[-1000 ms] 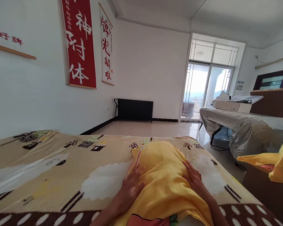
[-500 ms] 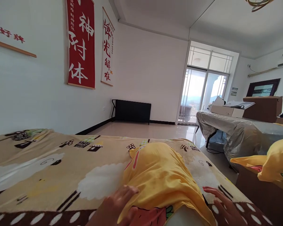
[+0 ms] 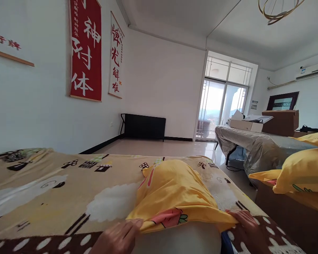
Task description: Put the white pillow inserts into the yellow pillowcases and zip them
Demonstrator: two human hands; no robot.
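Head view: a yellow pillowcase [image 3: 172,187] lay on a printed blanket [image 3: 113,201], directly before the wearer, its open end toward the body and the end of a white pillow [image 3: 180,240] showing beneath the hem. The left hand [image 3: 119,235] was closed on the left corner of that hem; the right hand [image 3: 246,225] had its fingers drawn together on the right corner. A second earlier both palms had rested along the sides of the cloth; half a second earlier the right hand had stood apart from it. The change from pressing to gripping appeared to bring the opening under the control of both hands, with the hem drawn out wide between them.

Materials: the pillowcase looked like thin, soft woven cloth, creased across its domed middle, with a red print [image 3: 172,217] bearing green leaves near the hem. The pillow was smooth, pale and rounded. The blanket seemed plush, with sheep figures and a brown border spotted white. At the right, plump yellow pillows [image 3: 302,171] sat above a brown box [image 3: 283,208].
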